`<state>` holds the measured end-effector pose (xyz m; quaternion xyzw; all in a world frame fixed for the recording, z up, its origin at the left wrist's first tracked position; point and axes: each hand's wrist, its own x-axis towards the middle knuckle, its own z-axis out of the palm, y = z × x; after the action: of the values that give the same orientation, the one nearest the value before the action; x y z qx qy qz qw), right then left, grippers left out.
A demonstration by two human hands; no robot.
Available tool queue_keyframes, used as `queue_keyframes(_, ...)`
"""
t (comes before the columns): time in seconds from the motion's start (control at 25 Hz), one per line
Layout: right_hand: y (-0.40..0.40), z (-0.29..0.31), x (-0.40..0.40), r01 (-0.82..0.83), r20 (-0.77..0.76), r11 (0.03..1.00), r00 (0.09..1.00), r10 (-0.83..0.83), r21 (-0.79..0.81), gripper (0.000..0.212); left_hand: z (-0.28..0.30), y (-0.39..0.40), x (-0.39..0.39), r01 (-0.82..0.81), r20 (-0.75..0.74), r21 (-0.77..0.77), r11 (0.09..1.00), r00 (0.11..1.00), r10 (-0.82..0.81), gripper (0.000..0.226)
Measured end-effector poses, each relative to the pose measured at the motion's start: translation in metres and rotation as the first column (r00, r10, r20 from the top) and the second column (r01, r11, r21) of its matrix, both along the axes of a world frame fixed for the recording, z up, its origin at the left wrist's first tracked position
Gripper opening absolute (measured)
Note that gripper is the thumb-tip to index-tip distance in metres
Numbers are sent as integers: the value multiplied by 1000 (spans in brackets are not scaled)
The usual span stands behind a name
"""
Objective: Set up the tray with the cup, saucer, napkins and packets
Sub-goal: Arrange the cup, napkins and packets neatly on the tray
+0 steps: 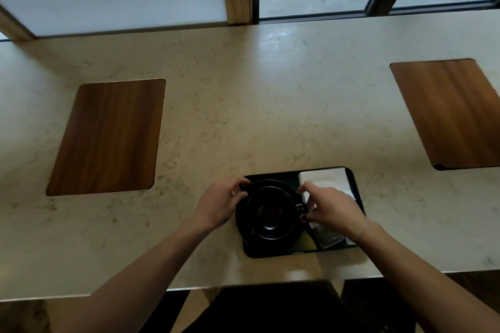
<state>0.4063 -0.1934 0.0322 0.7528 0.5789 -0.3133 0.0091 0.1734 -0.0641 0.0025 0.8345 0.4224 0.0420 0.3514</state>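
A black tray (273, 253) lies near the front edge of the pale stone counter. On its left half a black saucer (243, 227) carries an upright, empty black cup (270, 211). My left hand (219, 203) grips the saucer's left rim. My right hand (331, 209) pinches the cup's handle on the right side. White napkins (324, 180) lie in the tray's far right corner, partly under my right hand. A greyish packet (328, 238) lies at the tray's near right, half hidden by my wrist.
Two wooden boards are set in the counter (243, 116), one at the left (108, 138) and one at the far right (454, 113). Windows run along the back edge. A dark stool seat (270, 305) shows below the counter's front edge.
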Motion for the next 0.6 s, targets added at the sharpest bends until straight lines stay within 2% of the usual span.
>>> queue_keyframes(0.2,8,0,-2,-88,-21,995,996,89,36,79,-3,-32,-30,-116,33,-106,988,992,121,40)
queue_keyframes(0.4,10,-1,-2,-146,-10,988,989,146,56,86,-4,-43,-34,-137,47,-187,973,988,149,47)
queue_keyframes(0.6,3,-6,-3,-114,-8,993,993,114,33,92,-1,-30,-27,-115,54,-201,973,990,128,47)
